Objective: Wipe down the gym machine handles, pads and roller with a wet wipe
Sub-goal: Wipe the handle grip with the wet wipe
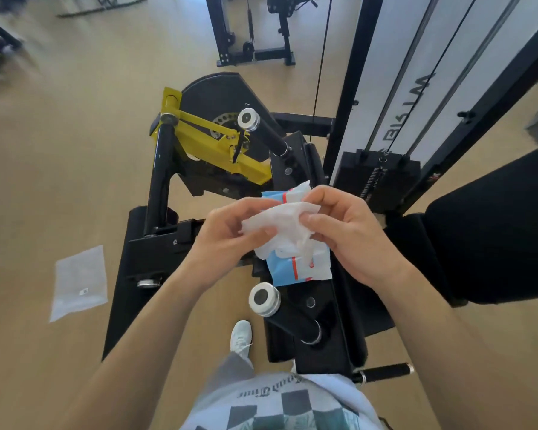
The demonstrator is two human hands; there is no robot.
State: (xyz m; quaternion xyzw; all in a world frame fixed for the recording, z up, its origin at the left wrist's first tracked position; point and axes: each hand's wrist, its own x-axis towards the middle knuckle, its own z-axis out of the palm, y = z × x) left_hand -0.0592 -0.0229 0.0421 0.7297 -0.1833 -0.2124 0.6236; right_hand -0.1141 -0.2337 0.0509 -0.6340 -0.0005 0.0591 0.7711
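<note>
A white wet wipe (pixel 284 221) is stretched between both hands at the middle of the view. My left hand (pixel 230 231) pinches its left end and my right hand (pixel 342 231) pinches its right side. Under the hands a blue and white wipe packet (pixel 295 268) with a red strip lies on the black gym machine. Two chrome-capped handles stand up from the machine, the far handle (pixel 248 119) by the yellow arm and the near handle (pixel 264 298) below the packet. A black pad (pixel 491 231) lies at the right.
The yellow lever arm (pixel 205 138) and black frame (pixel 159 169) stand left of the hands. A weight stack (pixel 376 178) with cables rises behind. A clear plastic bag (pixel 80 282) lies on the wooden floor at the left. A short grip bar (pixel 385 372) juts out low right.
</note>
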